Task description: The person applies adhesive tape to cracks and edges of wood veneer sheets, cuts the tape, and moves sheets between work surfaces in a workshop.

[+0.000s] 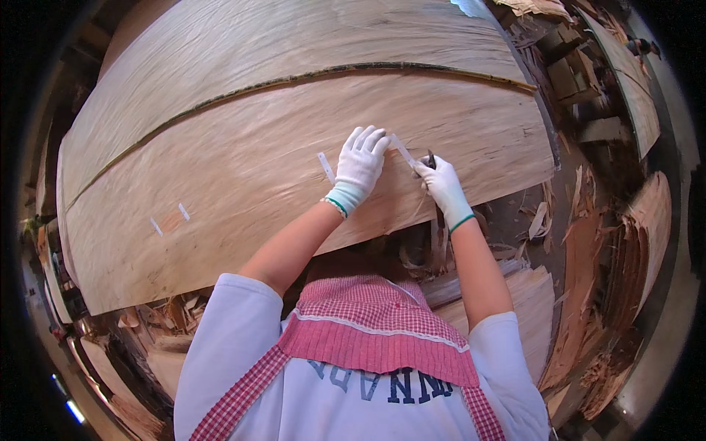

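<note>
Left hand point(359, 167) flat on veneer sheet point(243, 176)

Veneer sheet point(243, 169) bare — scrap heaps point(610, 264) rightward.

1. Piles of thin, curled reddish-brown wood veneer offcuts point(625, 250) fill the right side, stacked loosely on edge and spilling toward the floor.
2. A strip of pale grey concrete floor point(680, 294) runs along the far right rim.
3. Dark rough wooden blocks point(570, 70) lie heaped at the upper right, beside a long pale curved wooden board point(634, 95).
4. More torn brown veneer scraps point(158, 316) lie at the lower left, under the work surface's edge.
5. A small bright bluish-white light patch point(73, 410) shows at the lower left rim; the surroundings there are dark.
</note>
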`<action>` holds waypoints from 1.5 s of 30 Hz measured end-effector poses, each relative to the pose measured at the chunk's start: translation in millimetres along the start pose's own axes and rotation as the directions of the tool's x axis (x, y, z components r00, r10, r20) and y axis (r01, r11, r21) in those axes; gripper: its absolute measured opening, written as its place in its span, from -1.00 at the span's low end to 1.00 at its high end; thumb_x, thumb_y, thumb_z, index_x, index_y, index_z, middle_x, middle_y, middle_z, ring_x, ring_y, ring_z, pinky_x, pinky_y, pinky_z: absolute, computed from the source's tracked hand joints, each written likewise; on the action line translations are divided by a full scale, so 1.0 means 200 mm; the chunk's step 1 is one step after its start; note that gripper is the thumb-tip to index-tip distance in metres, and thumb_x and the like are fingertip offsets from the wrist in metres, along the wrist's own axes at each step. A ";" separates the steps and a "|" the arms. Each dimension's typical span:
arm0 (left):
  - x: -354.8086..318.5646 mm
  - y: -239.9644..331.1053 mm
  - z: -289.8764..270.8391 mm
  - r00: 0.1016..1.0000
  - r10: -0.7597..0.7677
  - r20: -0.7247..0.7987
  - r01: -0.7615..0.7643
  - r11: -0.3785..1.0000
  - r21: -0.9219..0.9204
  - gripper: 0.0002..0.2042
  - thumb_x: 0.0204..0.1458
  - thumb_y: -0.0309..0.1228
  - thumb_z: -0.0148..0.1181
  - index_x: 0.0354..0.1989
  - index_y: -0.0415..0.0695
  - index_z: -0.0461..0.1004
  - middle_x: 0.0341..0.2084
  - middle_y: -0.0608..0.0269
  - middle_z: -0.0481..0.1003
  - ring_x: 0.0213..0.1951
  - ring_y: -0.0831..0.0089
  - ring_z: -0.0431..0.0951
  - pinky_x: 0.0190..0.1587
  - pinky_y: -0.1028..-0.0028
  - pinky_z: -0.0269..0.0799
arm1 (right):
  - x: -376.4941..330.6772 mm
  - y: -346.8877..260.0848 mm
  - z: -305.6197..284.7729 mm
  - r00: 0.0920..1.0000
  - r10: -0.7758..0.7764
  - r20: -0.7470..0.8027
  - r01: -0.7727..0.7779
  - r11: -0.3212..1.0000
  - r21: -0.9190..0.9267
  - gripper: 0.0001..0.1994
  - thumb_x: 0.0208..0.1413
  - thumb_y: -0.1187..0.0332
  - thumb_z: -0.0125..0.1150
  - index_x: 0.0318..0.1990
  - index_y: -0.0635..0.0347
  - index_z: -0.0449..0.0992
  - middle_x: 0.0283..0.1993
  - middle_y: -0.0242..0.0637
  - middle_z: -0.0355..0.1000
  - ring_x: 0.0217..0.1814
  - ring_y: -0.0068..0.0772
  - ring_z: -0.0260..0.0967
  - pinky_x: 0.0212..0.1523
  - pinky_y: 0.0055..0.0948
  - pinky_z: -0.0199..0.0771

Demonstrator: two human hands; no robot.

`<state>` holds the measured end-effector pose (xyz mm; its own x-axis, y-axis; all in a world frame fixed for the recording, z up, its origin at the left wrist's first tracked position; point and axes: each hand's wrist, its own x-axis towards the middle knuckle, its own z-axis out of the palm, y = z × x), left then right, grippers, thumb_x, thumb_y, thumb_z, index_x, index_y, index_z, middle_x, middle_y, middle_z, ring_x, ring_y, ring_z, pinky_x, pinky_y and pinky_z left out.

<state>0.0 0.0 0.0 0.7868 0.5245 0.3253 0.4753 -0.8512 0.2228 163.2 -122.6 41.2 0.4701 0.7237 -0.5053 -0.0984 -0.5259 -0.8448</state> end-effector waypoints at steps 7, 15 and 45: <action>0.03 0.01 0.01 0.977 0.199 0.083 -0.203 0.978 0.049 -0.57 0.03 -0.43 -0.01 0.14 -0.13 0.34 0.17 0.18 0.35 0.28 0.27 0.24 0.34 0.25 0.11 | 0.02 0.04 0.01 0.997 0.033 -0.067 -0.038 0.997 -0.074 -0.84 0.13 0.34 0.22 -0.38 0.26 0.51 -0.54 -0.44 0.42 -0.61 -0.65 0.23 -0.57 -0.57 0.22; 0.05 0.01 -0.02 0.957 0.290 -0.021 -0.290 0.956 -0.035 -0.59 0.03 -0.49 -0.01 0.12 -0.08 0.37 0.17 0.19 0.34 0.26 0.22 0.25 0.34 0.23 0.10 | 0.05 0.07 0.01 0.995 0.023 -0.092 -0.027 0.999 -0.043 -0.80 0.10 0.28 0.27 -0.41 0.23 0.51 -0.57 -0.44 0.42 -0.65 -0.68 0.20 -0.62 -0.58 0.18; -0.29 0.11 -0.07 0.986 0.056 0.155 -0.057 0.998 -0.001 -0.51 0.07 -0.42 -0.04 0.23 -0.16 0.24 0.22 -0.01 0.28 0.28 0.11 0.24 0.34 0.17 0.06 | 0.03 0.00 0.26 0.968 -0.246 -0.050 0.116 0.615 -0.780 -0.69 0.06 0.17 0.26 -0.29 0.28 0.46 -0.38 0.01 0.52 -0.30 0.01 0.51 -0.26 -0.13 0.51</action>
<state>-42.1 -48.5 -1.2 0.8638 0.4662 0.1910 0.4294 -0.8796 0.2047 119.6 -95.3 29.2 0.5230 0.8074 -0.2730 0.6778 -0.5882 -0.4413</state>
